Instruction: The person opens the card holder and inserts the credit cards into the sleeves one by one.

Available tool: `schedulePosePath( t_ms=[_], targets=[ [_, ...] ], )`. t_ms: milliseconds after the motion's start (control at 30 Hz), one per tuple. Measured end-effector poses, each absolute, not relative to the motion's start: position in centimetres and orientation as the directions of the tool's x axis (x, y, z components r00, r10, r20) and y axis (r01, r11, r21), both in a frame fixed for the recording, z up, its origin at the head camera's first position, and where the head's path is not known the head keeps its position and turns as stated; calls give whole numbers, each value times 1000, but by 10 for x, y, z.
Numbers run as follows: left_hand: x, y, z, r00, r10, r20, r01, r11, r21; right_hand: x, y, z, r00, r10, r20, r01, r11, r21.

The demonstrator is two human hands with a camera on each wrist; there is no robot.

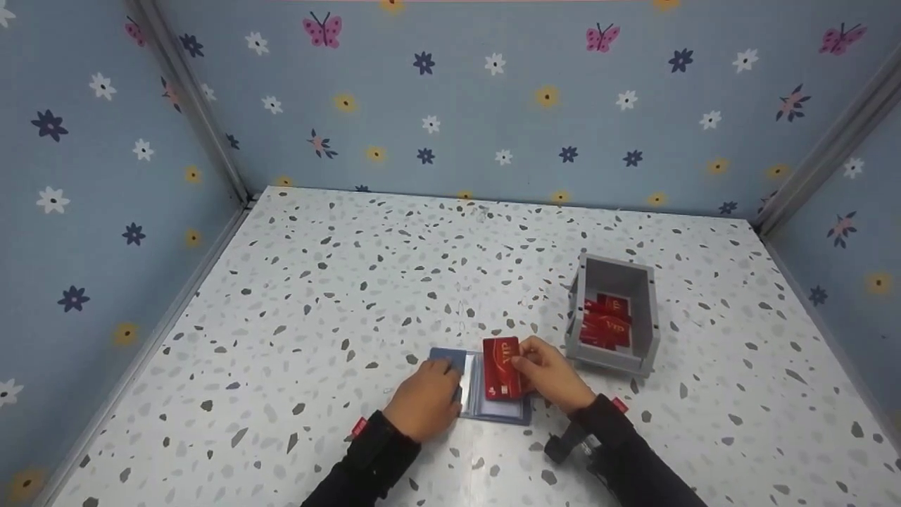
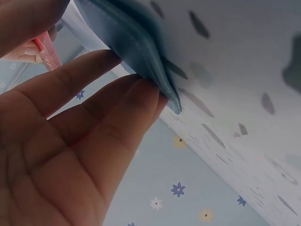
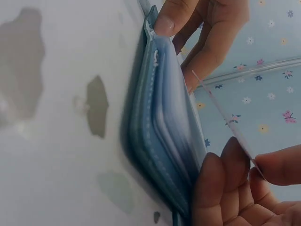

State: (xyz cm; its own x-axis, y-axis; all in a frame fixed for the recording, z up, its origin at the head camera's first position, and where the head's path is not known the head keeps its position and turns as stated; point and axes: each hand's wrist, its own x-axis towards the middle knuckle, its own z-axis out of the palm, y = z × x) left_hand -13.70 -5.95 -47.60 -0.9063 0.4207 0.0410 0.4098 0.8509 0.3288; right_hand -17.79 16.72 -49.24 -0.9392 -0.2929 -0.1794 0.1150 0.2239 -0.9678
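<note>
A blue card holder (image 1: 517,420) lies spread on the table, with clear plastic sleeves (image 3: 176,103) showing between its covers. My left hand (image 1: 424,398) rests on its left side. Seen from the left wrist, fairly straight fingertips touch the blue cover (image 2: 124,40); in the right wrist view the left thumb presses by the sleeves' top. Between thumb and fingers, my right hand (image 1: 552,373) pinches a red VIP card (image 1: 497,359) above the holder's right side. Edge-on, the card (image 3: 225,113) appears tilted and apart from the sleeves.
To the right stands a grey bin (image 1: 649,317) holding several red VIP cards (image 1: 607,329). The speckled white table (image 1: 366,253) is bounded by blue flowered walls (image 1: 464,105) at the back and sides. A dark device (image 1: 563,447) sits at my right wrist.
</note>
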Motion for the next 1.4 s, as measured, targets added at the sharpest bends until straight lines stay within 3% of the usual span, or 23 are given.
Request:
schedulePosePath(
  t_ms=[533, 733, 1033, 1400],
  targets=[
    [-139, -47, -470, -945, 302, 126, 327, 878, 349, -176, 170, -490, -935, -312, -171, 105, 217, -970],
    [-144, -37, -459, -949, 281, 141, 314, 821, 477, -176, 171, -489, -933, -324, -154, 86, 215, -973],
    [-153, -25, -457, -954, 291, 66, 250, 660, 708, -177, 175, -490, -918, -363, -157, 95, 182, -979],
    [-160, -22, -461, -957, 290, 5, 174, 559, 811, -177, 174, -489, -913, -376, -157, 95, 178, -979]
  ],
)
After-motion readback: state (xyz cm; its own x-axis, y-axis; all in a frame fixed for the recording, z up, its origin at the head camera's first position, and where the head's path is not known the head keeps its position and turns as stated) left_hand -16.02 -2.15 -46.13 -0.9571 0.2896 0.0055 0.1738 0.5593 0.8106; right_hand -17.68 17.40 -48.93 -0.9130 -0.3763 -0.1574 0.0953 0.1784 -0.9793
